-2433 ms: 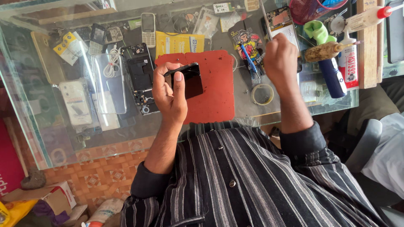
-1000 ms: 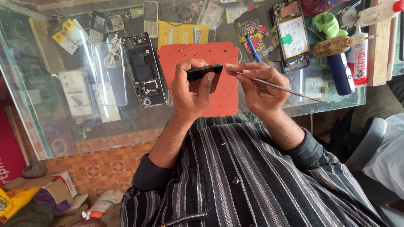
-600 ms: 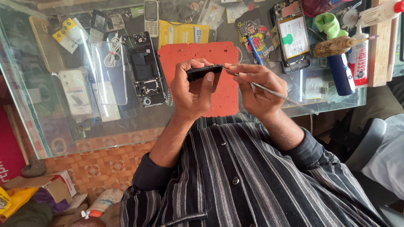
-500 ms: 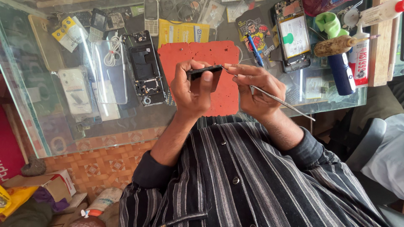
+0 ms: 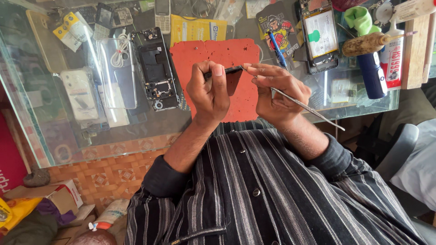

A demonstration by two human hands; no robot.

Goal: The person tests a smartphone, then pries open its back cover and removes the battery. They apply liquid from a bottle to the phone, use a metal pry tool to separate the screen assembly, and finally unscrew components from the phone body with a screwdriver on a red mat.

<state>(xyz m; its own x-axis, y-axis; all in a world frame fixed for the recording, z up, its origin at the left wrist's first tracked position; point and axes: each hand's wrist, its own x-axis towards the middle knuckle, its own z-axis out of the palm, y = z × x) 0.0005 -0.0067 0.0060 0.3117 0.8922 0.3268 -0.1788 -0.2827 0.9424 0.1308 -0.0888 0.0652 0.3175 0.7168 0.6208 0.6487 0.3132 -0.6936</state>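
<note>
My left hand grips a small black phone part, held on edge above a red work mat. My right hand holds a thin metal pry tool; its tip meets the right end of the black part, and its long shaft sticks out to the lower right past my wrist. Both hands hover over the near edge of a glass counter.
An opened phone body lies left of the mat beside a clear case with a white cable. Another open phone, a blue bottle, a white tube and a blue pen sit to the right. Boxes lie on the tiled floor below.
My right hand came back from the counter's right side with the metal tool and brought its tip to the black part. The left hand turned the part on edge and raised it slightly.
</note>
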